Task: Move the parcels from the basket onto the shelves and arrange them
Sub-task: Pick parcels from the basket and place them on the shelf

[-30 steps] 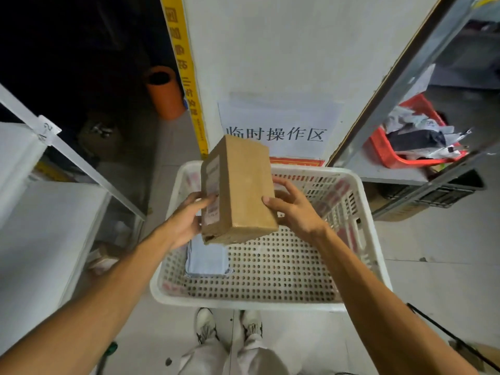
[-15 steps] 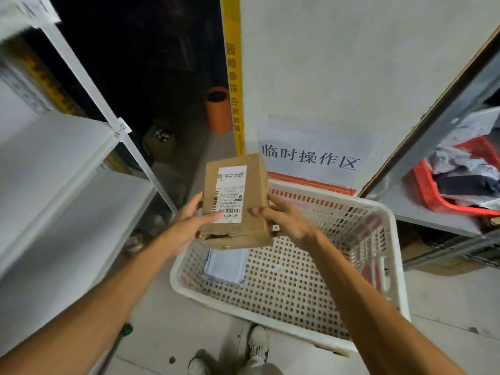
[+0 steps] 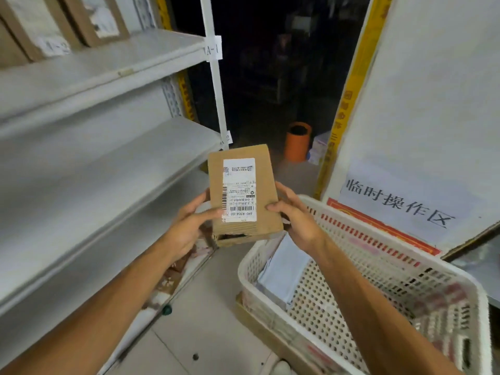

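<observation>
Hands: two bare hands, both on one parcel.
Left hand (image 3: 186, 228): its thumb lies across the front of the parcel and its fingers curl round the left edge.
Right hand (image 3: 297, 220): thumb on the front, fingers wrapped behind the right edge, gripping it.
Held parcel: one small brown cardboard box (image 3: 243, 193), upright in the air above the near-left corner of the white perforated plastic basket (image 3: 351, 307), touching no shelf. Its lower end is torn.
Label: one white printed shipping label (image 3: 239, 190) with a barcode on the box's front.
Basket: one, standing low on the floor.
Parcels in the basket: one flat pale blue-grey packet (image 3: 284, 269) leans against the basket's left wall; I cannot tell whether more lie under it.
Shelves: three white metal shelf boards (image 3: 108, 163), stacked left of the basket, with one white upright post (image 3: 213, 85) carrying small paper tags.
Stored boxes: at least two brown cardboard boxes with white labels (image 3: 94, 20) stand on the top board, high and left of the basket.
Sign: one white paper sheet with black Chinese characters (image 3: 392, 204), on the pale wall just behind the basket.
Bin: one orange cylinder (image 3: 297, 142), beyond the basket in a dark passage.
Floor: grey tiles (image 3: 203, 334) left of the basket.
</observation>
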{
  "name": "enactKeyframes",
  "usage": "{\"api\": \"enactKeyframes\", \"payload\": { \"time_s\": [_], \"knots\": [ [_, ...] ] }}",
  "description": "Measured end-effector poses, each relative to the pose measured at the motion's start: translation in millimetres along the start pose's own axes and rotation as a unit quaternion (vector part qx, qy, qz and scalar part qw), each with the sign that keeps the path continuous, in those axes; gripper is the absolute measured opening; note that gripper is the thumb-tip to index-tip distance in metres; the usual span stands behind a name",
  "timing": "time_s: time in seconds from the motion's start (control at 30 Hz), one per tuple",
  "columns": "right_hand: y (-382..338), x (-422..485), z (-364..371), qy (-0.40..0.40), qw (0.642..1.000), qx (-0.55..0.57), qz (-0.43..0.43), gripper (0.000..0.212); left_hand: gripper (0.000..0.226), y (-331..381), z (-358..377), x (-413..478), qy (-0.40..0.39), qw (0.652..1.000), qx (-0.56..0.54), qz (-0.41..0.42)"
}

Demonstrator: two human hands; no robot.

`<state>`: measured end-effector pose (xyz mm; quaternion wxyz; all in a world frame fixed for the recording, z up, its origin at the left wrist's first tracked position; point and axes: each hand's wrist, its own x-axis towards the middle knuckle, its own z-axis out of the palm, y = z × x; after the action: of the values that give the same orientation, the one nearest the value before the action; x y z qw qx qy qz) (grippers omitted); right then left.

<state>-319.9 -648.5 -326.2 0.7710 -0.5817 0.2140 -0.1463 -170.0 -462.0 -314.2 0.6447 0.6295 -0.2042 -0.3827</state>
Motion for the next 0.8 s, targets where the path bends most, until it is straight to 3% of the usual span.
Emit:
{"api": "enactKeyframes", "payload": {
  "time_s": [0.13, 0.23, 0.53, 0.8],
  "knots": [
    [-7, -9, 62, -0.039, 0.999, -0.011, -0.019, 0.059, 0.059, 17, -45, -48, 0.038, 0.998, -0.015, 0.048],
    [-10, -20, 112, -0.066, 0.997, 0.003, -0.035, 0.065, 0.067, 31, -80, -84, 0.043, 0.995, -0.019, 0.09],
    [-44, -33, 230, -0.191, 0.976, -0.003, -0.102, 0.073, 0.071, 88, -161, -192, 0.116, 0.972, 0.076, 0.189],
    [-85, -33, 319, -0.289, 0.946, 0.003, -0.148, 0.062, 0.069, 137, -185, -270, 0.212, 0.932, 0.126, 0.267]
  ]
}}
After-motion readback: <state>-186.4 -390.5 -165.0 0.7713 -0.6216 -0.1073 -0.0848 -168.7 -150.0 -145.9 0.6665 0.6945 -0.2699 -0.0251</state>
